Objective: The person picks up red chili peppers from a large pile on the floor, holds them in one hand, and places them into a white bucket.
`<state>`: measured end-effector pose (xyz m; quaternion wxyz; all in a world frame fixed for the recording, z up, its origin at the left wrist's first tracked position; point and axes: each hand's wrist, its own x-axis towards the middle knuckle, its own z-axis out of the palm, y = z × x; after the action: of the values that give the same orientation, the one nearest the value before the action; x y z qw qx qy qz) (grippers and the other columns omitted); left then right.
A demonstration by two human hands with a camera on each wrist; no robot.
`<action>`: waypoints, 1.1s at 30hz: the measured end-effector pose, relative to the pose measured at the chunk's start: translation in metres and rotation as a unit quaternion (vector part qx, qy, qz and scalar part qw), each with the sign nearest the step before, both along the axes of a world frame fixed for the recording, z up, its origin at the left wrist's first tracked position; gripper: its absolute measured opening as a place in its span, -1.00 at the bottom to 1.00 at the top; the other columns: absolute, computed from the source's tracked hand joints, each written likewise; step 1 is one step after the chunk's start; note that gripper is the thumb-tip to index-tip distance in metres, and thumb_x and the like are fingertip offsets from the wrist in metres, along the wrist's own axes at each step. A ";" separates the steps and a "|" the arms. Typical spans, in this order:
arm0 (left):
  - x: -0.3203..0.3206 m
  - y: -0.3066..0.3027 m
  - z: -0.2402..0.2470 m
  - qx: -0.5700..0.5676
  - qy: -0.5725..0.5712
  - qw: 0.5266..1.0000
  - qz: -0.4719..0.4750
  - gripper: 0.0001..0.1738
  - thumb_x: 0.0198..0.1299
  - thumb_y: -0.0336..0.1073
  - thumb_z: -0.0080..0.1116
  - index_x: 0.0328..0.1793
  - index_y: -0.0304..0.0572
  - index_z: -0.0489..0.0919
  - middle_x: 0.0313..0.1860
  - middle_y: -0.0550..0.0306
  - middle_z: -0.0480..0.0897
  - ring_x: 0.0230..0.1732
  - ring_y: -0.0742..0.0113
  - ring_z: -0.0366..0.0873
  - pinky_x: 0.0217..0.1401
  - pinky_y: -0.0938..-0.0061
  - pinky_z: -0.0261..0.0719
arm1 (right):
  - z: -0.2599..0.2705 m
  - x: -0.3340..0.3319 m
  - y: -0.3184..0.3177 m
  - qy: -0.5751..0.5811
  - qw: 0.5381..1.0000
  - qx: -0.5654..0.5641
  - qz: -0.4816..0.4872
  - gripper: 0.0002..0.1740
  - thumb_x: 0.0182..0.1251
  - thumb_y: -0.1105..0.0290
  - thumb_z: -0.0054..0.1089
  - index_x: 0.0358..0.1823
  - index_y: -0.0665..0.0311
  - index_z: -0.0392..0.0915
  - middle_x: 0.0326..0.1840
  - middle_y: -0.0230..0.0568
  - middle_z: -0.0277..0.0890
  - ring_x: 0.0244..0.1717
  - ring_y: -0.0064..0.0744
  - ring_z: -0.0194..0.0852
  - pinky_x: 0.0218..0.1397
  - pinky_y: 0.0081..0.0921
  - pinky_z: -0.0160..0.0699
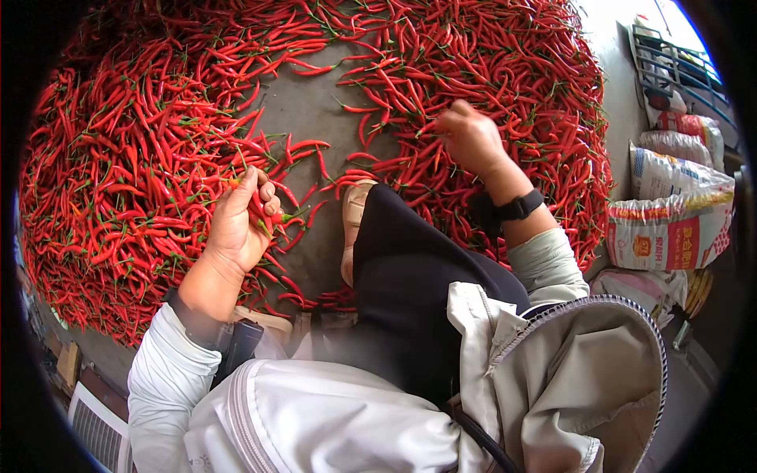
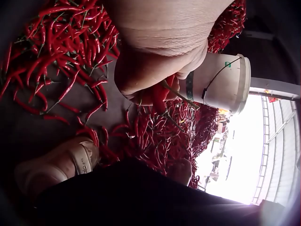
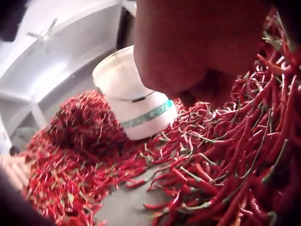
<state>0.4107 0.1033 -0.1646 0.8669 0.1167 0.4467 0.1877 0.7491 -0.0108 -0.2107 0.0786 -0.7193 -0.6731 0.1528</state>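
My left hand [image 1: 240, 229] grips several red chili peppers [image 1: 259, 214] between thumb and curled fingers, at the inner edge of the left chili heap [image 1: 126, 181]. Green stems of these held peppers [image 2: 161, 96] stick out below the fingers in the left wrist view. Over the right chili heap [image 1: 544, 102] is my right hand [image 1: 471, 140], blurred, its fingers bent inward. In the right wrist view that hand [image 3: 197, 52] is dark and its fingertips are hidden, so I cannot tell whether it holds a pepper.
A strip of grey floor [image 1: 296, 106] with scattered chilies runs between the heaps. My shoe [image 1: 356, 217] stands at its near end. Filled sacks [image 1: 670, 232] line the right side. A white bucket [image 3: 136, 89] stands among the chilies in the right wrist view.
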 end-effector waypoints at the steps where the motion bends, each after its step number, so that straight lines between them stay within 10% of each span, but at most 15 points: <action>1: 0.000 0.001 0.000 0.000 -0.003 1.000 0.002 -0.80 0.25 -0.11 -0.04 -0.26 -0.03 0.43 -0.50 0.33 0.37 -0.50 0.51 0.32 -0.36 0.61 0.36 | -0.002 -0.003 -0.001 -0.051 0.992 -0.087 0.078 -0.84 -0.07 0.45 0.11 -0.37 0.19 0.51 -0.37 -0.26 0.48 -0.25 -0.20 0.52 -0.25 -0.34 0.52; 4: -0.003 0.002 0.000 -0.001 -0.006 1.000 0.005 -0.80 0.25 -0.10 -0.04 -0.25 -0.02 0.43 -0.50 0.33 0.37 -0.50 0.51 0.31 -0.37 0.61 0.36 | -0.037 -0.015 -0.017 -0.136 0.963 -0.221 0.075 -0.86 -0.01 0.43 0.03 -0.39 0.12 0.54 -0.33 -0.27 0.49 -0.21 -0.22 0.52 -0.26 -0.34 0.53; 11: -0.007 0.003 0.005 -0.001 0.001 1.000 0.031 -0.78 0.22 -0.14 0.03 -0.31 -0.11 0.44 -0.52 0.28 0.42 -0.52 0.48 0.36 -0.42 0.62 0.36 | -0.057 0.004 -0.015 -0.064 0.990 -0.104 0.078 -0.86 0.04 0.39 0.04 -0.35 0.15 0.54 -0.29 -0.25 0.49 -0.22 -0.22 0.51 -0.18 -0.36 0.50; 13: -0.008 0.001 0.004 0.003 -0.005 1.000 0.031 -0.79 0.22 -0.14 0.02 -0.32 -0.11 0.44 -0.52 0.28 0.41 -0.52 0.48 0.35 -0.43 0.63 0.34 | -0.058 0.018 -0.015 0.095 0.992 -0.003 -0.080 -0.77 0.04 0.24 0.17 -0.30 0.18 0.60 -0.33 -0.15 0.51 -0.24 -0.14 0.49 -0.16 -0.36 0.48; 18: -0.007 -0.001 -0.001 0.010 0.003 1.000 0.005 -0.79 0.25 -0.09 -0.03 -0.27 -0.02 0.43 -0.51 0.34 0.37 -0.52 0.53 0.30 -0.39 0.63 0.34 | -0.014 0.042 0.000 0.075 0.964 0.103 -0.232 -0.76 0.12 0.23 0.15 -0.44 0.29 0.54 -0.40 -0.07 0.48 -0.32 -0.07 0.46 -0.24 -0.33 0.42; 21: -0.006 0.000 0.000 0.004 -0.005 1.000 0.016 -0.79 0.23 -0.12 0.00 -0.29 -0.06 0.43 -0.51 0.31 0.39 -0.52 0.51 0.31 -0.41 0.64 0.33 | 0.000 0.056 0.005 0.236 0.901 0.077 -0.356 -0.80 0.24 0.32 0.05 -0.34 0.34 0.50 -0.50 -0.29 0.45 -0.49 -0.57 0.37 -0.36 -0.56 0.38; 23: -0.005 0.001 0.000 -0.002 -0.011 1.000 0.027 -0.79 0.22 -0.15 0.03 -0.31 -0.10 0.43 -0.51 0.28 0.40 -0.52 0.49 0.33 -0.44 0.64 0.32 | 0.014 0.039 0.007 0.337 0.863 0.141 -0.348 -0.81 0.25 0.34 0.04 -0.31 0.34 0.50 -0.50 -0.35 0.47 -0.50 -0.67 0.33 -0.38 -0.63 0.37; 27: -0.004 0.002 0.000 -0.002 -0.006 1.000 0.026 -0.79 0.22 -0.14 0.03 -0.31 -0.11 0.44 -0.51 0.28 0.41 -0.52 0.49 0.33 -0.42 0.64 0.32 | 0.009 0.016 -0.004 0.075 0.988 -0.065 -0.115 -0.83 0.10 0.40 0.10 -0.26 0.21 0.53 -0.35 -0.24 0.55 -0.34 -0.26 0.52 -0.28 -0.49 0.47; 33: -0.002 0.001 0.003 0.005 -0.004 1.000 0.020 -0.79 0.24 -0.12 -0.01 -0.29 -0.07 0.43 -0.51 0.31 0.38 -0.52 0.51 0.31 -0.41 0.64 0.33 | -0.046 0.005 -0.017 -0.120 0.968 -0.219 0.032 -0.77 0.08 0.41 -0.06 -0.28 0.07 0.58 -0.24 -0.18 0.48 -0.21 -0.11 0.51 -0.20 -0.30 0.50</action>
<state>0.4088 0.1045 -0.1620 0.8642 0.1111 0.4447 0.2076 0.7539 -0.0278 -0.2566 -0.1672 -0.7100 -0.6505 0.2115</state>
